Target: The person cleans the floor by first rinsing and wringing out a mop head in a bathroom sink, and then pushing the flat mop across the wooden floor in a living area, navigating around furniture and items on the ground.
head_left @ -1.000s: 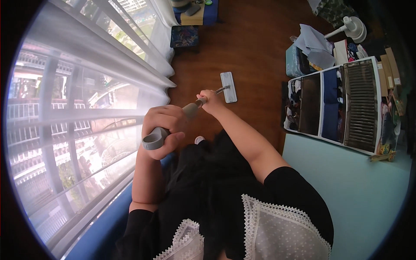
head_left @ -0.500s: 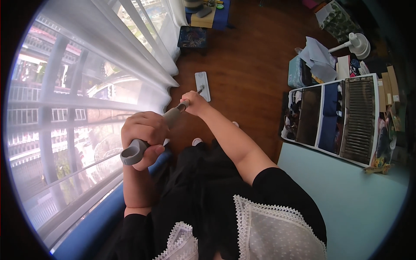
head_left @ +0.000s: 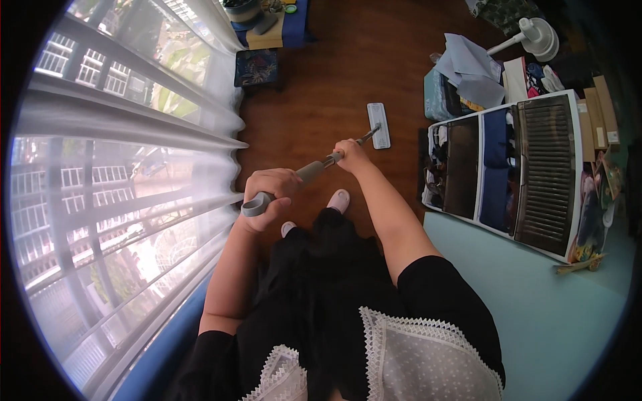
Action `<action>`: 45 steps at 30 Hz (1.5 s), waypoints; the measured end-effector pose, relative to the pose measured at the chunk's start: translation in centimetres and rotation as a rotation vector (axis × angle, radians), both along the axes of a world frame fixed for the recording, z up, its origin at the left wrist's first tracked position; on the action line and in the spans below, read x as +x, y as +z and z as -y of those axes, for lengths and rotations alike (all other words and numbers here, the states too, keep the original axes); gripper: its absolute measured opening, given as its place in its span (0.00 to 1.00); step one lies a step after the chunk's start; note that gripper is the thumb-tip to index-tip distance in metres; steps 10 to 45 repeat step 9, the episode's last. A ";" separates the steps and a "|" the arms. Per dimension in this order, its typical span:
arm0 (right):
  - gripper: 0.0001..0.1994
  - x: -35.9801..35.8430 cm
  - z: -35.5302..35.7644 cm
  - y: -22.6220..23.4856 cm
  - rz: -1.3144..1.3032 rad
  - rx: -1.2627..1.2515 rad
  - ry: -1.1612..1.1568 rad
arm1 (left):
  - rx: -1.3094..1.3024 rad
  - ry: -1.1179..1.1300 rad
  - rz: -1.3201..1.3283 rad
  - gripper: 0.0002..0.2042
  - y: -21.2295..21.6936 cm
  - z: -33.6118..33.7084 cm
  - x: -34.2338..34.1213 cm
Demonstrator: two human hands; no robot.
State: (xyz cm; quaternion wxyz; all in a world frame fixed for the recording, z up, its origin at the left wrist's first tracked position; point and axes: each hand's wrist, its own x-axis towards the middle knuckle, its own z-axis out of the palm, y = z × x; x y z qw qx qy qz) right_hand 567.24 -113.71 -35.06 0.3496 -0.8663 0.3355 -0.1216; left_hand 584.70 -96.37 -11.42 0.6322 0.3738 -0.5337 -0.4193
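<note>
A flat mop with a long grey handle [head_left: 310,172] slants away from me over the dark wooden floor [head_left: 314,100]. My left hand [head_left: 271,194] is wrapped round its thick grey upper end, just below the hollow end cap. Farther down the pole, my right hand [head_left: 351,155] grips the thinner section with closed fingers. The light grey rectangular mop head [head_left: 379,125] lies flat on the floor ahead, right of the middle. Below my hands, my feet in pale shoes [head_left: 339,200] stand on the floor.
Sheer white curtains [head_left: 134,127] hang along the window at left. A dark patterned stool [head_left: 257,67] stands far left, by a table with a blue cloth [head_left: 294,27]. At right are a drawer cabinet [head_left: 498,177], a teal box [head_left: 438,93], a white fan-like stand [head_left: 538,40] and a pale teal surface [head_left: 495,274].
Both hands and the mop have shifted right. The mop head has slid right across the floor, away from the curtain, and one foot shows farther forward. Both hands keep their hold.
</note>
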 end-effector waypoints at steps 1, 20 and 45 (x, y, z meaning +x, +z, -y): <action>0.05 -1.6 1.1 -0.5 -0.004 0.007 -0.010 | 0.007 -0.010 -0.004 0.10 -0.4 1.5 -1.1; 0.09 -10.4 8.5 -2.1 -0.158 -0.021 -0.131 | 0.089 -0.187 -0.005 0.08 -3.4 10.4 -6.7; 0.09 -10.4 8.5 -2.1 -0.158 -0.021 -0.131 | 0.089 -0.187 -0.005 0.08 -3.4 10.4 -6.7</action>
